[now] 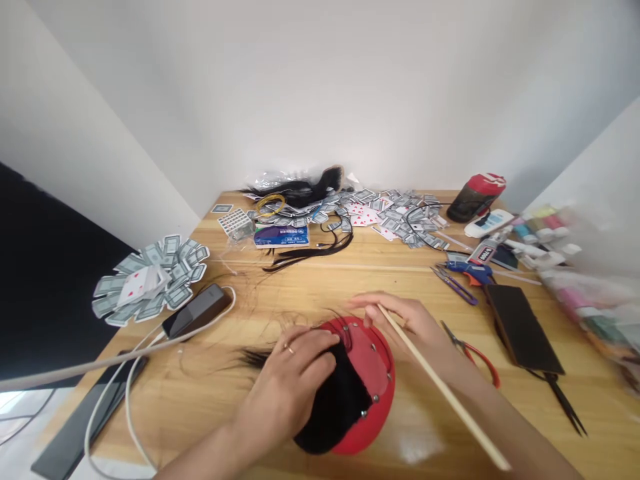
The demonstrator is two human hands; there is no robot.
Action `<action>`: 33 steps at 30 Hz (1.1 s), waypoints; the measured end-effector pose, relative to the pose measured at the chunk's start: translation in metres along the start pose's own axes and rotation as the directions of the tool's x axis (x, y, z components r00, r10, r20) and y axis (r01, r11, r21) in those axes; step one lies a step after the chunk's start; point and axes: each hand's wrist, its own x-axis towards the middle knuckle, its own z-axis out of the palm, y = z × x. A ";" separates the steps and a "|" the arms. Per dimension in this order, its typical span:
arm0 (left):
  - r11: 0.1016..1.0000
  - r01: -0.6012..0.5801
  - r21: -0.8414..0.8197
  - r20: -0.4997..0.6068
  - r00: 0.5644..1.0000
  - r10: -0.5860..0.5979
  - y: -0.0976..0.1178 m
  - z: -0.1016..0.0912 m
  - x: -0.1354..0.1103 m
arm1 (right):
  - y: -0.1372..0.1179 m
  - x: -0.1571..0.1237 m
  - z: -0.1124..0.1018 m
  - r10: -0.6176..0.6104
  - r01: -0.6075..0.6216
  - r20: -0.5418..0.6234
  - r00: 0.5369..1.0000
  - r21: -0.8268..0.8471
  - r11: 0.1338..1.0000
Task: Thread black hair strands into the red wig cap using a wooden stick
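Observation:
A red disc-shaped piece [373, 373] with small metal studs lies on the wooden table [300, 287] in front of me. Black hair [333, 407] covers its left part. My left hand [295, 377] presses down on the hair with curled fingers, a ring on one finger. My right hand [400, 320] rests at the disc's upper edge and holds a long thin wooden stick [440, 387] that runs down to the lower right.
Small playing cards [395, 213] and black hair [305, 190] are scattered at the back. A card fan [150, 280] lies left, by a phone [197, 310] and white cable [130, 393]. Scissors [473, 350], a dark phone [523, 330], a glue gun [470, 270] and bottles [540, 230] sit right.

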 end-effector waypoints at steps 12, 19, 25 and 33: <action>0.984 -0.107 0.141 -0.005 0.994 0.109 0.023 0.039 -0.024 | 0.033 -0.077 0.012 0.044 -0.028 -0.182 0.982 0.088 0.996; 0.997 -0.061 0.042 -0.124 0.990 0.066 0.016 0.051 -0.033 | 0.021 -0.061 0.025 -0.060 0.073 -0.097 0.993 0.141 0.987; 0.998 -0.054 0.016 -0.149 0.987 0.056 0.016 0.053 -0.035 | 0.027 -0.041 0.028 -0.104 0.126 -0.139 0.985 0.163 0.979; 0.998 -0.028 -0.049 -0.155 0.988 0.020 0.016 0.058 -0.040 | 0.044 -0.042 0.042 -0.147 0.177 -0.219 0.965 0.125 0.976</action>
